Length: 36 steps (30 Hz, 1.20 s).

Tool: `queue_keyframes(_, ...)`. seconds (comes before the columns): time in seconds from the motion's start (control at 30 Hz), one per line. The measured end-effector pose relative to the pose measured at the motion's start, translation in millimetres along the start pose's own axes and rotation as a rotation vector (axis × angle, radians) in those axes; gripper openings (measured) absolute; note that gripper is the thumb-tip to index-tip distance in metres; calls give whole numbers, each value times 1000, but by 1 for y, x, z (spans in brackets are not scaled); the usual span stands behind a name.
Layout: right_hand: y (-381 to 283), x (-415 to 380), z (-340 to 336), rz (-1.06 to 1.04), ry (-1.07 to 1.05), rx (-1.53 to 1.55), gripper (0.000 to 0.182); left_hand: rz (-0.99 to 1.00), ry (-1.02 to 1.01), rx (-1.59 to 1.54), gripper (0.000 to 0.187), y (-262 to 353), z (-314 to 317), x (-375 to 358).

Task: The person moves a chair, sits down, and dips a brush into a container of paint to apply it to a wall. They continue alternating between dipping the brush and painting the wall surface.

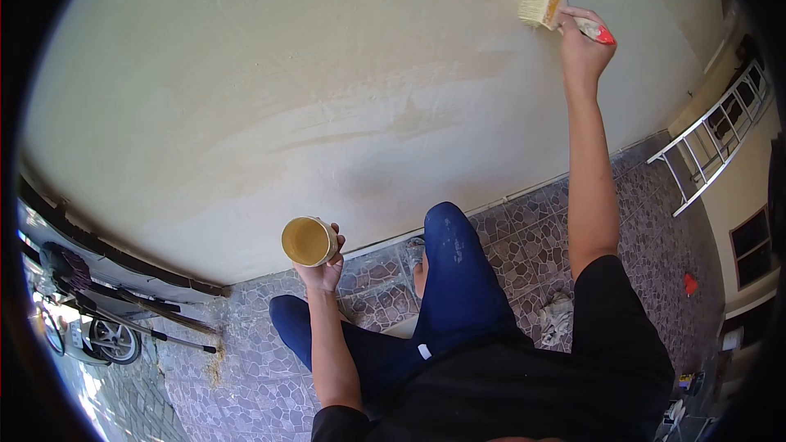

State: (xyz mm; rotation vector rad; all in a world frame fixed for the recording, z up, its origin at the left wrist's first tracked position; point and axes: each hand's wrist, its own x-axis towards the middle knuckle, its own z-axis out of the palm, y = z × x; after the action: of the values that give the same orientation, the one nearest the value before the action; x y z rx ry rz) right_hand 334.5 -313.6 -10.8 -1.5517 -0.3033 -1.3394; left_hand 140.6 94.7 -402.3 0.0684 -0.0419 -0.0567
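Note:
My right hand [586, 42] is closed around the handle of a wide paintbrush [544, 6], whose red handle end sticks out past my fingers. Its pale bristles are at the upper right of the wall [246, 41], seemingly against the surface. Lower down, my left hand [326, 268] holds a round cup [308, 241] with yellowish-tan liquid inside, its opening facing up toward me. Darker, damp-looking streaks cross the middle of the wall between the two hands.
A metal ladder [712, 139] leans at the right. A crumpled rag [557, 317] lies on the stone-patterned floor [262, 393], with a red object [690, 284] farther right. On the left are a long pole [155, 332] and a parked motorbike [102, 340].

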Motion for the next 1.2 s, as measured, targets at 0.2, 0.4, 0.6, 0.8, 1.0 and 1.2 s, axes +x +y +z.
queue_keyframes(0.2,-47,-26,77,-320,102,-426,12,30,-26,4,55,8,3,-3)
queue_keyframes(0.4,-118,-80,111,-256,-185,57,12,-34,-110,-45,57,-5,3,12)
queue_keyframes(0.6,-70,-27,75,-38,-289,368,4,-110,-116,-87,58,-37,4,29)
queue_keyframes(0.8,23,34,-2,89,0,87,2,-148,-80,-37,57,-46,2,26)
queue_keyframes(1.0,-5,11,11,-87,110,-279,8,-120,-65,2,58,-36,6,18)
queue_keyframes(1.2,-107,-90,132,-422,-140,23,13,-111,-85,-11,59,-39,2,29)
